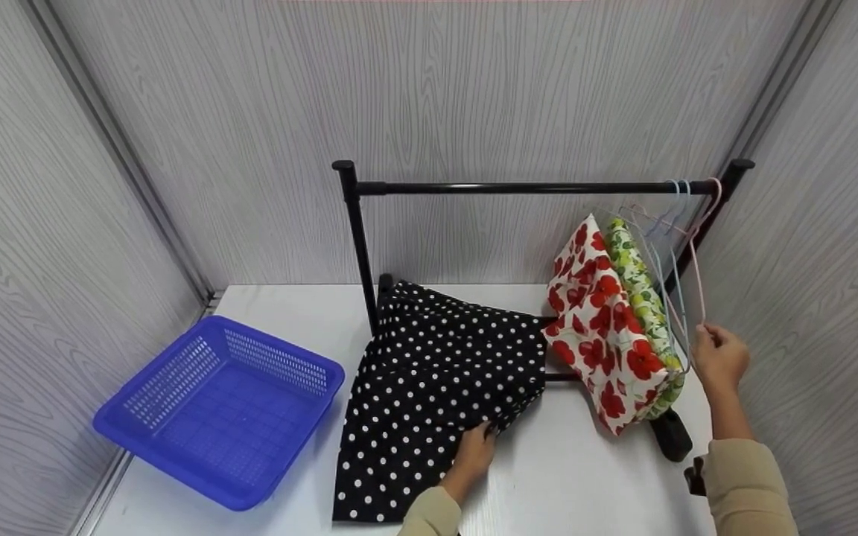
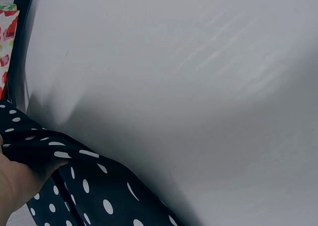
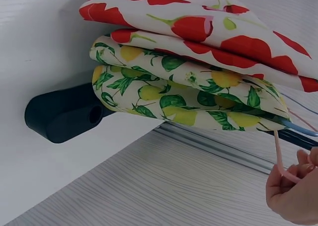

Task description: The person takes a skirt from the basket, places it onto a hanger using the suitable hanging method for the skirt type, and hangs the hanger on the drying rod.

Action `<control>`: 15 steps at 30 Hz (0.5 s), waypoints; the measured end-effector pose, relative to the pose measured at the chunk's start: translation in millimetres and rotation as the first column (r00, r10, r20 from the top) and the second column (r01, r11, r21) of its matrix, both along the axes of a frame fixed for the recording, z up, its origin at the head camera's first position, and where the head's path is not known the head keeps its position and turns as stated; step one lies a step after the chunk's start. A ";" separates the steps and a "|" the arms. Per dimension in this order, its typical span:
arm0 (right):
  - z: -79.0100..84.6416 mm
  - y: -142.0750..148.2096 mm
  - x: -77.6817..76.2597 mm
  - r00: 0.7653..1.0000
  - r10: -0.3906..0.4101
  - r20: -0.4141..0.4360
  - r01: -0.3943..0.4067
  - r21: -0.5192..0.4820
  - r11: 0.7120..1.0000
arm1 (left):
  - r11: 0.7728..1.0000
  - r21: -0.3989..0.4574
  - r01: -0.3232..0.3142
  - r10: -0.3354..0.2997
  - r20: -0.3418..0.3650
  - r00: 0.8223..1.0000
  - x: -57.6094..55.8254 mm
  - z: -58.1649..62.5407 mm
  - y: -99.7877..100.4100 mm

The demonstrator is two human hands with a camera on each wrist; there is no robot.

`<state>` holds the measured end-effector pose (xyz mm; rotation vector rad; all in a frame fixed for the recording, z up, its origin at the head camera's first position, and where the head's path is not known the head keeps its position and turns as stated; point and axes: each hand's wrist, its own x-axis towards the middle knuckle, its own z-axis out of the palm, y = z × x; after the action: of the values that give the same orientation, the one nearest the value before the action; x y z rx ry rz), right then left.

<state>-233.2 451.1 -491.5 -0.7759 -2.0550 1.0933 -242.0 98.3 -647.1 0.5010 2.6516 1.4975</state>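
My left hand (image 1: 476, 449) grips the near right edge of a black cloth with white dots (image 1: 436, 372), which is spread over the table's middle; in the left wrist view the cloth (image 2: 107, 186) bunches over the fingers. On the right, my right hand (image 1: 721, 357) pinches the lower part of a pink hanger (image 1: 698, 275) whose hook is over the rail. Beside it hang a red-flowered cloth (image 1: 600, 327) and a lemon-print cloth (image 1: 637, 279), folded over hangers. In the right wrist view the fingers curl round the pink hanger's corner (image 3: 282, 169), below the lemon-print folds.
A black garment rack (image 1: 518, 188) spans the back of the table (image 1: 585, 484), with a dark foot (image 1: 672, 435) near the right edge. Blue hanger hooks (image 1: 686, 195) sit at the rail's right end. A blue plastic basket (image 1: 232, 417) stands left. Grey panels enclose the table.
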 end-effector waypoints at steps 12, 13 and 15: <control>15.8 -4.9 7.2 0.982 0.184 0.042 -0.174 -0.178 0.969 | 0.999 -0.035 -0.014 0.010 -0.089 0.996 1.4 -2.4 -0.5; 18.6 -6.4 7.9 0.983 0.178 0.051 -0.166 -0.182 0.969 | 0.999 -0.038 -0.015 0.012 -0.079 0.997 1.2 -2.4 -0.6; 24.9 -9.3 8.1 0.985 0.167 0.049 -0.154 -0.211 0.965 | 0.999 -0.033 -0.012 0.010 -0.063 0.998 0.5 -2.5 -0.7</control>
<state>-225.1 441.8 -466.6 -0.7651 -2.1117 1.4074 -241.6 97.7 -649.6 0.5404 2.7258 1.4620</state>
